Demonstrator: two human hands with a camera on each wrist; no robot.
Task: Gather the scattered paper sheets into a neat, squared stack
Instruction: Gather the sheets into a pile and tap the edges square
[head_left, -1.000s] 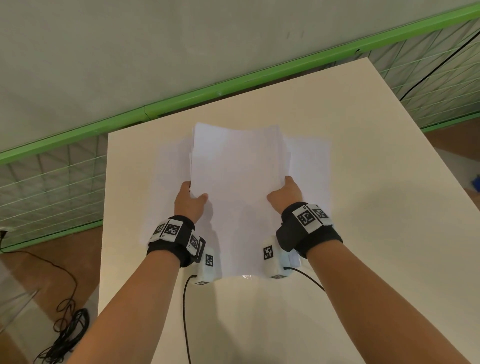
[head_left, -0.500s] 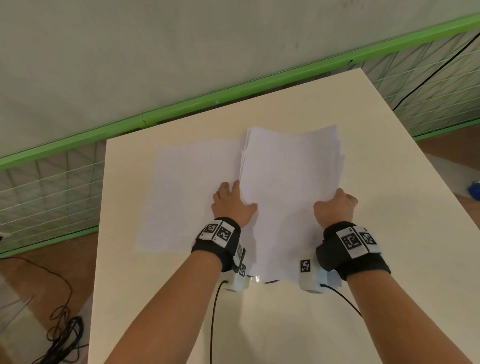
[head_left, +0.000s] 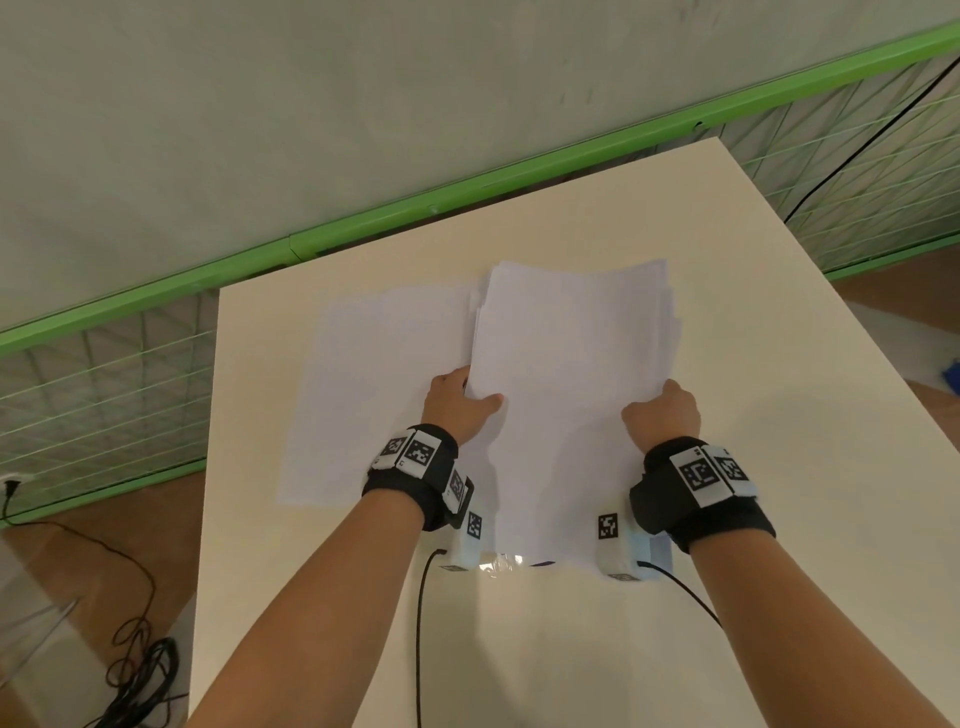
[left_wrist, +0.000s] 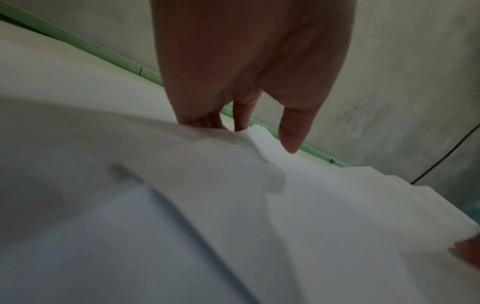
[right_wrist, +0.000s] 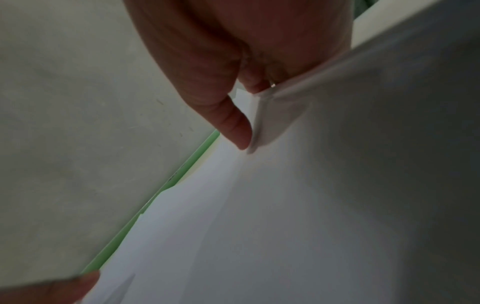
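Both grips grasp the gathered bundle of sheets (head_left: 566, 374) by its long side edges, left hand (head_left: 457, 410) and right hand (head_left: 662, 415), above the table (head_left: 779, 415), while one loose sheet (head_left: 374, 395) lies flat just beside the left hand.

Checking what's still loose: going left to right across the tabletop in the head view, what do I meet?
Loose sheet lying flat → left hand gripping the bundle's left edge → bundle of sheets, far edges fanned → right hand on its right edge → bare table.
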